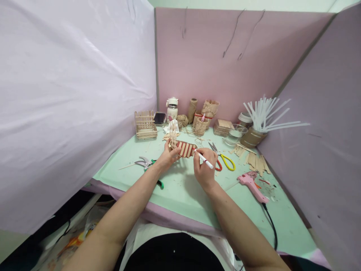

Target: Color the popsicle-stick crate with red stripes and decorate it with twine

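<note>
My left hand is closed around the left end of a small craft-stick model, held a little above the table. The model has a flat part with red and bare-wood stripes and an upright, fence-like part at its left. In my right hand is a white marker with a dark band near its back end. Its red tip meets the striped part near the right end. Below my left forearm lie pruning shears with green handles, partly hidden. Scissors with red and yellow handles lie just beyond my right hand.
A pink glue gun with a black cord lies at the right. Loose craft sticks, a clear bowl and a pot of white glue sticks stand behind it. Along the back are a stick basket, a bottle and twine.
</note>
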`<state>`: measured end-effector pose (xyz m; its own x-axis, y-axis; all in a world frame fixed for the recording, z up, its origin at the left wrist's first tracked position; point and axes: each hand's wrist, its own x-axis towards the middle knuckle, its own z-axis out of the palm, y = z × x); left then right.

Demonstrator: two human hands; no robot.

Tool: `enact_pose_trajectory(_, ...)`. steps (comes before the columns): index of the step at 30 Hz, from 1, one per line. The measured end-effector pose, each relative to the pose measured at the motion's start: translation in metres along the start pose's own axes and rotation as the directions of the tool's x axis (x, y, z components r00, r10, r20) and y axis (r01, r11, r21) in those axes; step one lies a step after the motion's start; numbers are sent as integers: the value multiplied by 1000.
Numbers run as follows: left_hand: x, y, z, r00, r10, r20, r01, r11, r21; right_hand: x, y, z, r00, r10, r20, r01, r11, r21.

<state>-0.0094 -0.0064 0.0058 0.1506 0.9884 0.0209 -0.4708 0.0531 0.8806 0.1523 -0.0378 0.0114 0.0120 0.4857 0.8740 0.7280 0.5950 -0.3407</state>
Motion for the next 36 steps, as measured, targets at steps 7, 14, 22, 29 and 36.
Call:
enact_pose_trajectory(7, -1, 2, 1, 1000, -5, 4, 5, 1000, -18, -2, 1, 1, 1000, -22, 8, 22, 1000, 10)
enact_pose_trajectory(14, 0, 1, -1, 1000, -21, -8, 21, 1000, -6, 0, -1, 0, 1000, 8, -2, -8, 1000, 22)
enact_pose_trajectory(22, 0, 2, -2, 999, -44, 22, 44, 999, 0, 0, -3, -1, 1000, 2, -7, -2, 998, 65)
enact_pose_trajectory(29, -3, 3, -2, 993, -38, 113, 36, 999, 24, 4, -3, -4, 998, 16, -68, -11, 997, 70)
enact_pose_trajectory(36, -4, 6, -1, 989, -28, 148, 24, 999, 30, 8, -7, -9, 998, -12, -69, 18, 996, 87)
